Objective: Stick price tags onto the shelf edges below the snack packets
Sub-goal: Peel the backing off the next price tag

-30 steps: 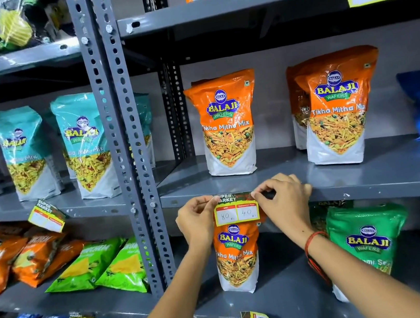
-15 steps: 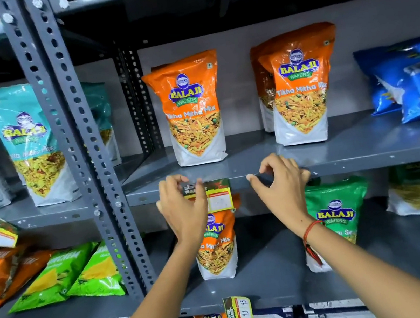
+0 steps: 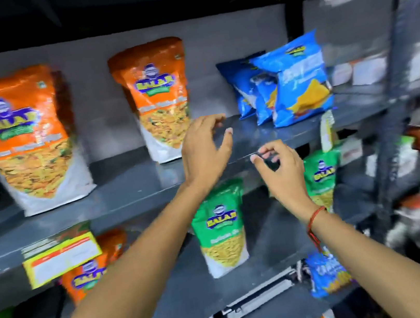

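Note:
A yellow price tag hangs stuck on the grey shelf edge at the lower left, under the big orange snack packet. My left hand hovers with fingers spread over the shelf beside a second orange packet. My right hand is at the shelf edge further right, fingers curled loosely, and nothing can be made out in it. Blue chip packets stand on the shelf to the right. Another tag, seen edge-on, hangs from the shelf edge below them. The picture is blurred.
Green packets stand on the shelf below, with an orange one behind the tag. A grey upright post bounds the bay at right, with more goods beyond it. Flat boxes lie on the bottom shelf.
Both hands have let go of the tag, which stays stuck on the shelf edge, and have moved right along the shelf. The view has swung to the right too.

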Action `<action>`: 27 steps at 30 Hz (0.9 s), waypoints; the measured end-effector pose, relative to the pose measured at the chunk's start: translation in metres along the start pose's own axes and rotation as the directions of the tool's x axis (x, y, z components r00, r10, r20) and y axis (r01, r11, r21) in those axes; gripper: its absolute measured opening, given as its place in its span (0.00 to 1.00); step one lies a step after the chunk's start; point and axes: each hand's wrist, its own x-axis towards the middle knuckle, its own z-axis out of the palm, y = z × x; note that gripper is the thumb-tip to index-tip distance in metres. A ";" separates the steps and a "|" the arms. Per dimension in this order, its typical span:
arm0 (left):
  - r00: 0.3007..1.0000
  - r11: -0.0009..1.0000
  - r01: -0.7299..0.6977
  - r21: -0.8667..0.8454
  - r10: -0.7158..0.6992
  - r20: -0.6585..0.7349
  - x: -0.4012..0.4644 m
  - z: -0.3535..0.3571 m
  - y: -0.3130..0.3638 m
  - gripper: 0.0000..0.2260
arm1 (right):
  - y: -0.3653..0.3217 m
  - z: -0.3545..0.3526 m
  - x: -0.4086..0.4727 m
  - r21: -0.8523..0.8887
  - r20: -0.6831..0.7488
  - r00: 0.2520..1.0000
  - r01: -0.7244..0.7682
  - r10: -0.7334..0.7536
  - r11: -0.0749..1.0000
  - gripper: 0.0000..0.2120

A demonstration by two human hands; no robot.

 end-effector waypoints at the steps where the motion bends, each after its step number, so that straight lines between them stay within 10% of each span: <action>1: 0.999 1.000 -0.011 -0.009 0.011 0.038 0.005 0.021 0.012 0.12 | 0.015 -0.011 0.005 0.038 -0.009 0.997 -0.071 0.072 0.997 0.05; 7: 0.935 0.998 -0.058 -0.004 0.055 0.350 0.029 0.130 0.085 0.20 | 0.089 -0.058 0.035 0.503 -0.034 0.739 -0.569 0.673 0.651 0.11; 11: 0.893 0.979 -0.117 0.165 0.031 0.448 0.045 0.197 0.112 0.15 | 0.142 -0.085 0.056 0.621 0.064 0.564 -0.668 0.823 0.410 0.15; 27: 0.945 0.942 0.126 0.311 -0.209 0.252 0.072 0.259 0.113 0.07 | 0.201 -0.103 0.092 0.704 0.313 0.597 -0.668 0.739 0.241 0.03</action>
